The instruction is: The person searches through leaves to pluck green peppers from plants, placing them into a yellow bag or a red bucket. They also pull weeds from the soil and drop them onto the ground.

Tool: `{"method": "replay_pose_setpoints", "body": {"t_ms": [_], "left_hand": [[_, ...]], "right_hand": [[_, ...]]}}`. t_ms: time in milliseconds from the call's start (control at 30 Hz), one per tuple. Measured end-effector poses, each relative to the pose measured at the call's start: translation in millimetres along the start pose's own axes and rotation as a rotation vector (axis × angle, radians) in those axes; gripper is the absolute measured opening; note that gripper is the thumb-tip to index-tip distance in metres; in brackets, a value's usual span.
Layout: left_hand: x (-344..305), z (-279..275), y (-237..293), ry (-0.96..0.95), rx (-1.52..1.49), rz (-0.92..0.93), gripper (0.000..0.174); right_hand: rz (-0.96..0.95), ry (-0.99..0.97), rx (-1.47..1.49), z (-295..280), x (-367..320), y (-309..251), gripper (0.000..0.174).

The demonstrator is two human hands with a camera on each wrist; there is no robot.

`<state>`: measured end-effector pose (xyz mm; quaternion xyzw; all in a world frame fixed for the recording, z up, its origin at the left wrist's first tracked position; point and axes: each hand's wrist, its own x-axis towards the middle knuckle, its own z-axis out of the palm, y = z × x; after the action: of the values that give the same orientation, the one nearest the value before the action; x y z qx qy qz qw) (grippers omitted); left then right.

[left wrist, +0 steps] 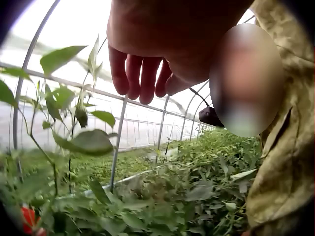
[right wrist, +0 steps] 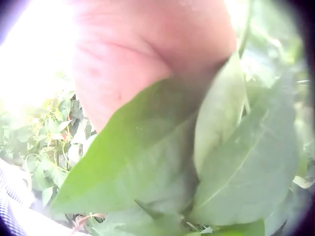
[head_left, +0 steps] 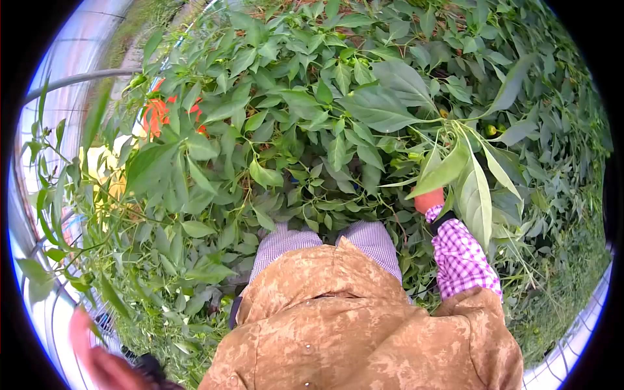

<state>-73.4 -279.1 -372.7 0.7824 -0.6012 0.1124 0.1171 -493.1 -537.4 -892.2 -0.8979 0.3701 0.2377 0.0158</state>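
Observation:
My left hand (head_left: 107,361) is out at the lower left, beside my body and raised off the plants. In the left wrist view its fingers (left wrist: 146,81) hang loosely with nothing in them. A thin pepper stem with a small dark green fruit (left wrist: 81,115) stands near it. My right hand (head_left: 429,200) reaches into the pepper plants at the right, below a tall leafy shoot (head_left: 458,123). Broad leaves (right wrist: 133,142) cover its fingers in the right wrist view, where only the palm (right wrist: 123,73) shows; I cannot tell what they hold.
Dense pepper foliage (head_left: 292,104) surrounds my legs (head_left: 286,242). A yellowish green pepper (head_left: 491,130) shows among leaves at the right. Red ribbon-like pieces (head_left: 155,117) and something yellow (head_left: 104,169) lie at the left. Metal hoops (left wrist: 118,142) and plastic sheeting form the greenhouse wall.

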Motion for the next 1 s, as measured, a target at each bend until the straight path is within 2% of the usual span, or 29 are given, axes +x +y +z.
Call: {"method": "replay_pose_setpoints", "body": {"t_ms": [33, 67, 100, 133, 167, 200, 233, 300, 367, 400, 433, 467, 500, 567, 600, 633, 700, 767, 833, 900, 967, 1000], "left_hand": [[10.6, 30.3, 18.1, -0.212, -0.273, 0.004, 0.029], [12.4, 71.5, 46.5, -0.288, -0.341, -0.047, 0.025], [13.1, 103.3, 61.0, -0.529, -0.428, -0.072, 0.024], [13.4, 139.4, 76.6, -0.688, -0.518, -0.092, 0.026], [-9.0, 184.9, 78.0, -0.736, -0.634, -0.092, 0.025], [-26.8, 225.8, 77.7, -0.847, -0.662, -0.056, 0.028], [-40.1, 264.2, 81.2, -0.980, -0.597, -0.028, 0.033], [-71.6, 350.2, 81.9, -0.988, -0.561, 0.164, 0.045], [-98.7, 422.7, 83.9, -0.793, -0.353, 0.370, 0.064], [-99.8, 446.3, 86.5, -0.798, -0.368, 0.372, 0.064], [-99.4, 465.7, 89.9, -0.759, -0.256, 0.427, 0.073], [-103.0, 483.0, 90.3, -0.719, -0.145, 0.475, 0.082], [-102.2, 493.0, 92.9, -0.727, -0.162, 0.463, 0.082], [-106.0, 501.5, 98.6, -1.418, -0.042, 0.084, 0.095], [-142.1, 512.1, 93.6, -1.163, -0.050, 0.088, 0.096], [-176.5, 523.6, 89.0, -1.066, 0.002, 0.096, 0.074], [-179.6, 502.2, 78.0, -1.159, -0.070, 0.034, 0.054], [-175.6, 481.4, 63.7, -1.079, -0.139, 0.050, 0.048], [-165.8, 466.4, 59.3, -1.007, -0.255, -0.022, 0.038], [-151.1, 452.5, 72.6, -1.041, -0.326, -0.077, 0.033], [-139.6, 444.8, 92.7, -1.071, -0.390, -0.155, 0.023], [-134.4, 443.2, 101.7, -1.093, -0.388, -0.202, 0.021]], "right_hand": [[0.055, 0.093, -0.079, 17.4, -4.6, 0.0, 0.019], [0.018, -0.081, -0.053, 8.3, -1.2, 4.9, 0.016], [-0.080, -0.161, 0.219, -56.7, -1.5, 15.4, 0.016], [-0.119, -0.117, 0.224, -64.6, -1.6, 21.3, 0.016], [-0.160, -0.078, 0.228, -64.6, -0.8, 24.0, 0.017], [-0.164, 0.004, 0.229, -53.9, -0.4, 23.3, 0.012], [-0.164, 0.002, 0.230, -52.6, 2.4, 22.8, 0.012], [-0.113, -0.049, 0.330, -55.8, 2.4, 21.9, 0.016], [-0.122, -0.063, 0.367, -64.1, 2.3, 19.4, 0.021], [-0.099, -0.061, 0.465, -63.0, 0.7, 16.2, 0.022], [-0.080, -0.061, 0.561, -62.2, 0.0, 13.4, 0.023], [-0.129, -0.007, 0.524, -60.9, 0.3, 9.6, 0.025], [-0.135, -0.026, 0.516, -64.8, 1.0, 5.7, 0.025], [-0.159, -0.054, 0.461, -76.9, 2.8, 0.1, 0.025], [-0.141, -0.061, 0.382, -85.2, 2.0, -4.6, 0.026], [-0.151, -0.070, 0.374, -86.8, 4.1, -6.6, 0.026], [-0.066, -0.203, 0.262, -82.8, 9.4, -6.6, 0.032], [-0.018, -0.257, 0.225, -106.0, 16.3, -25.9, 0.029], [-0.158, 0.064, 0.175, -114.2, 21.1, -44.3, 0.020], [-0.347, 0.131, 0.400, -122.9, 23.8, -72.3, 0.024], [-0.420, 0.020, 0.622, -121.9, 24.8, -108.8, 0.039], [-0.387, -0.081, 0.646, -115.3, 24.9, -124.0, 0.050]]}}
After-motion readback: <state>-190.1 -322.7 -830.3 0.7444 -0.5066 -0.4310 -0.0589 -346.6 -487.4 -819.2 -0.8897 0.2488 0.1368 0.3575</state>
